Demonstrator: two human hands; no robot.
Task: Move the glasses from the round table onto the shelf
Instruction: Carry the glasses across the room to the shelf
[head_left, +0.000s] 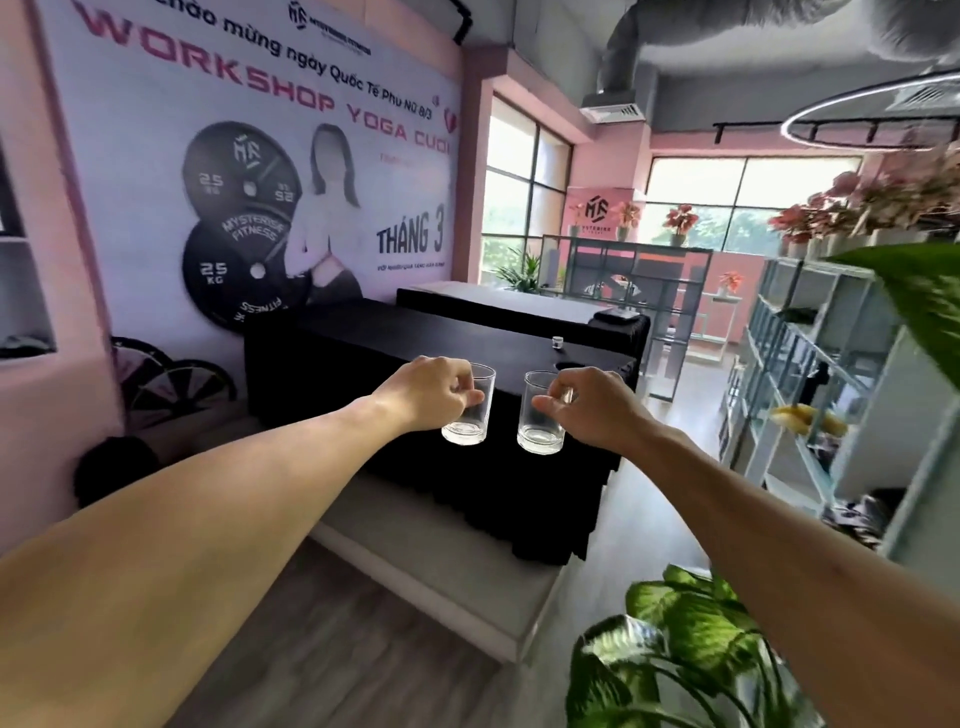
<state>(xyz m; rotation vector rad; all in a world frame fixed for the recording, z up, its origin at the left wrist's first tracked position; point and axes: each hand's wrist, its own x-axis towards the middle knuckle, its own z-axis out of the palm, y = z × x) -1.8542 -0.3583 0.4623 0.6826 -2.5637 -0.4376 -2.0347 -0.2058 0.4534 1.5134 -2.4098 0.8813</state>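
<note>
1. Head view, left arm: it stretches forward from the lower left, bare and nearly straight. The left hand (434, 389) is turned back-up, its fingers curled round the upper wall of the left glass (469, 408), with the thumb low on the near side.
2. The left glass hangs upright in that grip, clear and empty, in the air in front of the black-draped table (395, 343).
3. Head view, right arm: it reaches in from the lower right, bent slightly at the wrist. The right hand (592, 402) pinches the right glass (543, 415) near its rim, thumb towards the camera and fingers wrapped over the far side.
4. The right glass is also upright and empty, level with the other; the two glasses are near each other but apart.
5. A pale metal shelf (810, 353) runs along the right side, well apart from both hands. A green leafy plant (685, 634) sits below the right forearm.
</note>
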